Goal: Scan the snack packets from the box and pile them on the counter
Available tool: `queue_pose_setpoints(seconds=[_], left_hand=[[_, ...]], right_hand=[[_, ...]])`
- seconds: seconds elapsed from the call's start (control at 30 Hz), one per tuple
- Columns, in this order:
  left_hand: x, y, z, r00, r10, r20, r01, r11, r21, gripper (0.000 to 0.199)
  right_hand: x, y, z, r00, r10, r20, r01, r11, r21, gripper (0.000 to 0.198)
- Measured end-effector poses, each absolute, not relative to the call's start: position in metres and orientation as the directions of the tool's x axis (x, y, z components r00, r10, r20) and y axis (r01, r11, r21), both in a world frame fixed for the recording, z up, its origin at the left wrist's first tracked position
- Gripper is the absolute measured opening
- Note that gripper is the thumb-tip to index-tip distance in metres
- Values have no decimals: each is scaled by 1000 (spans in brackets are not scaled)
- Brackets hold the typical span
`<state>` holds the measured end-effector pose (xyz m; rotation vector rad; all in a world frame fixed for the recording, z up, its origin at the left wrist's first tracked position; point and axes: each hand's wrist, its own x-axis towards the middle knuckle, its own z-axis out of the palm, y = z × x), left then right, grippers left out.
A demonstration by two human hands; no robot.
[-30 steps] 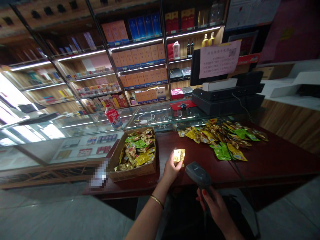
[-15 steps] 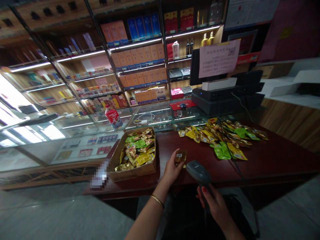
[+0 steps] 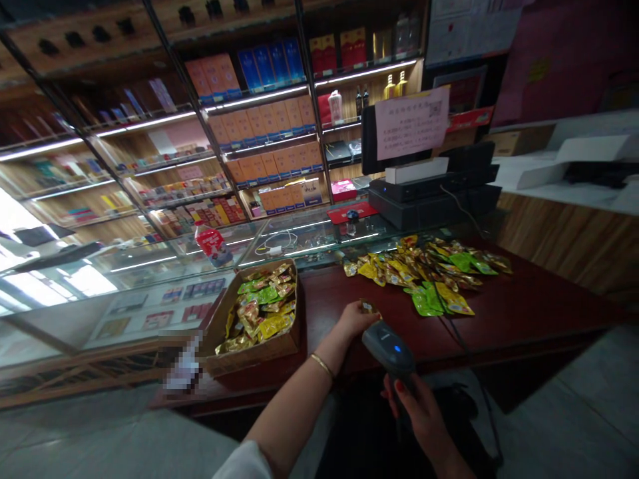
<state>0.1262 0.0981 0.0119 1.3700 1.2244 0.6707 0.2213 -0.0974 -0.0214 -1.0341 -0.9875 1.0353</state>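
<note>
My right hand (image 3: 417,402) is wrapped round the handle of a dark grey barcode scanner (image 3: 387,346), whose small blue light is lit. Just beyond the scanner's head, my left hand (image 3: 357,319) grips a small gold snack packet (image 3: 368,307), mostly hidden by the fingers. To the left stands an open cardboard box (image 3: 274,347) with gold, yellow and green snack packets (image 3: 264,296) inside. Farther back on the right lies a loose pile of similar packets (image 3: 424,266), the scanner's cable crossing in front of it.
All this rests on a dark red table (image 3: 324,289) against a glass counter (image 3: 239,233). On the counter are a red-labelled bottle (image 3: 213,245), a white cable (image 3: 276,251), a mouse on a red pad (image 3: 344,213) and a monitor (image 3: 369,143). Shelves of boxes stand behind.
My left hand has moved forward and turned, so the packet's label side is less visible. The scanner's blue light has come on. The view has shifted slightly right.
</note>
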Motion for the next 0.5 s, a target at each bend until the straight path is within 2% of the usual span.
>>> queue_pose_setpoints(seconds=[0.17,0.37,0.5], left_hand=[[207,130,13,345,876,-336,329,223,918,25],[278,141,16,395,851,-346,386,188,903,42],[287,136,27,371,848,-379,472,179,863,33]], right_hand=[[228,-101,-16,273,952,137,-192,194,-962,49],[232,-100,-19,346,935,78,-218,160,-963,50],[232,-100,-32,367,929,49,-198,130,-972,50]])
